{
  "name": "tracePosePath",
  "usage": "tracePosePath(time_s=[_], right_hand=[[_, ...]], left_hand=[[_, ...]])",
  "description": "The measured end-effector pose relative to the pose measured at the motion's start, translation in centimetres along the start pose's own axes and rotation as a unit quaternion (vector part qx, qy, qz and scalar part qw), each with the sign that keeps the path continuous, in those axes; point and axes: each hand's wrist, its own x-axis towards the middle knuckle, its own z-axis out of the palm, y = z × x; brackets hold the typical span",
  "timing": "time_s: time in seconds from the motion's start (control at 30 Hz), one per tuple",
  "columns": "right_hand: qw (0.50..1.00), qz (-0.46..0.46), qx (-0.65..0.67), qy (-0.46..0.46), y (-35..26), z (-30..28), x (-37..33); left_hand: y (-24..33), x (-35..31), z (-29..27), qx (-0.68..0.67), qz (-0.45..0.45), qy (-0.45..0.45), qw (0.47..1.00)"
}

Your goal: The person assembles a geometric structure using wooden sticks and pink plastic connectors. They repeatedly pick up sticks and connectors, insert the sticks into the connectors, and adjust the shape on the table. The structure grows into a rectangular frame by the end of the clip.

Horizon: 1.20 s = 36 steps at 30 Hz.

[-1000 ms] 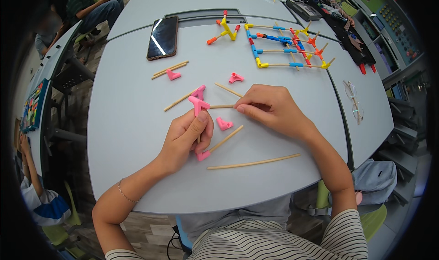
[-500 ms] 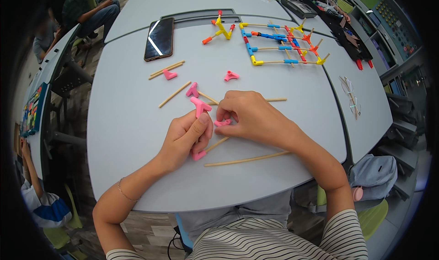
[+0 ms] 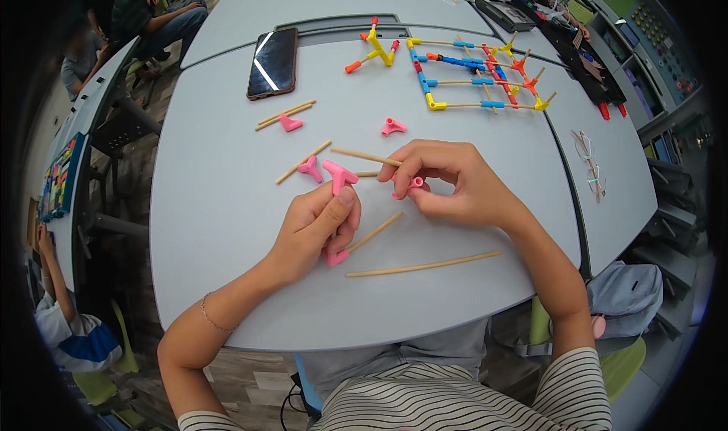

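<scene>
My left hand [image 3: 322, 222] is closed around a pink plastic connector [image 3: 339, 175], whose branched top sticks up above the thumb. Below that hand a pink elbow connector [image 3: 336, 259] shows, with a wooden stick [image 3: 377, 232] running from it up to the right; how it joins the held piece is hidden by my fingers. My right hand [image 3: 447, 179] pinches another pink connector [image 3: 414, 184] along with a wooden stick [image 3: 362, 156] that points left. A darker pink connector [image 3: 309, 169] lies on the table just left of that stick's tip.
Loose sticks [image 3: 425, 264], a pink elbow [image 3: 290, 123] and a three-way connector [image 3: 393, 127] lie around my hands. Farther off are a phone [image 3: 273, 63], a small yellow-and-red piece [image 3: 377, 48] and a colourful stick frame [image 3: 478, 75]. Glasses [image 3: 588, 166] lie at right.
My right hand has moved right, away from my left, lifting the pink connector and stick. The darker pink connector now lies apart from the stick's tip, shifted nearer me.
</scene>
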Motion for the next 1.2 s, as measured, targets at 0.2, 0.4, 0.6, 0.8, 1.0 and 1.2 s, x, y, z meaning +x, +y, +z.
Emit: tracePosePath(time_s=[0.2, 0.4, 0.6, 0.8, 1.0, 1.2], right_hand=[[0.986, 0.049, 0.159, 0.01, 0.5, 0.0, 0.1], [0.971, 0.092, 0.222, -0.004, 0.2, -0.5, 0.3], [0.963, 0.114, 0.245, -0.006, 0.6, -0.2, 0.2], [0.978, 0.041, 0.201, 0.038, 0.7, 2.3, -0.1], [0.965, -0.164, -0.172, 0.112, -0.5, 3.0, -0.3], [0.968, -0.145, -0.156, 0.13, -1.7, 3.3, -0.4]], left_hand=[[0.1, 0.0, 0.0, 0.008, 0.003, -0.002, 1.0], [-0.1, 0.0, -0.1, -0.004, 0.005, -0.005, 1.0], [0.5, 0.2, 0.3, 0.03, -0.001, -0.001, 1.0], [-0.2, 0.4, 0.2, 0.074, 0.006, 0.036, 0.997], [-0.5, 0.2, 0.5, 0.068, 0.014, 0.072, 0.995], [-0.4, 0.1, 0.3, 0.03, 0.007, 0.054, 0.998]])
